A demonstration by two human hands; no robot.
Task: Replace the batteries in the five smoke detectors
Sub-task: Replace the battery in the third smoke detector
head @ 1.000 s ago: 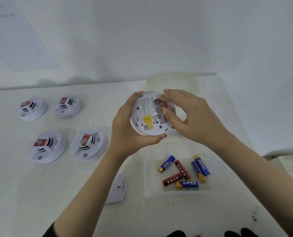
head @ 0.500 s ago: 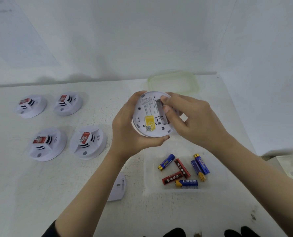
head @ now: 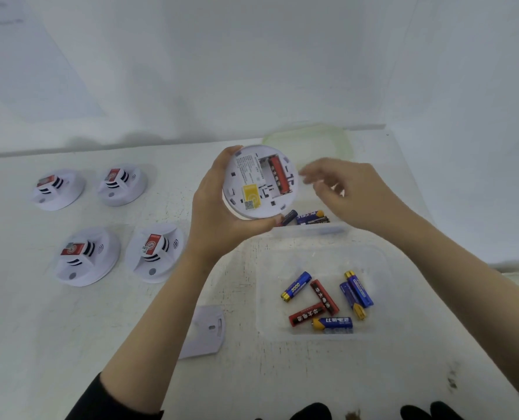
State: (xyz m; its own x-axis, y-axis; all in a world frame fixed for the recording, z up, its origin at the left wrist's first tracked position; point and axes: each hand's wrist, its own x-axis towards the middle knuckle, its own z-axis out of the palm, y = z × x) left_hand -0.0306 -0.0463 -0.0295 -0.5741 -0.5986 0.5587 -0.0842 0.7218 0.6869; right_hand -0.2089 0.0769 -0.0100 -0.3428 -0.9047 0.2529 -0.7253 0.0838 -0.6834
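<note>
The left hand (head: pixel 219 213) grips a detector (head: pixel 252 189) by its rim, above the table and just behind a clear box (head: pixel 382 262). Its back faces the camera, with printed text too small to read and a yellow sticker (head: pixel 250 191) over a QR code. A red battery (head: pixel 278 174) lies in the open bay, its long axis running away from the person. The right hand (head: pixel 352 192) hovers just beside the detector, blurred, its fingers apparently loosely spread and empty. In the box, one blue battery (head: pixel 295 286) reads "3000".
</note>
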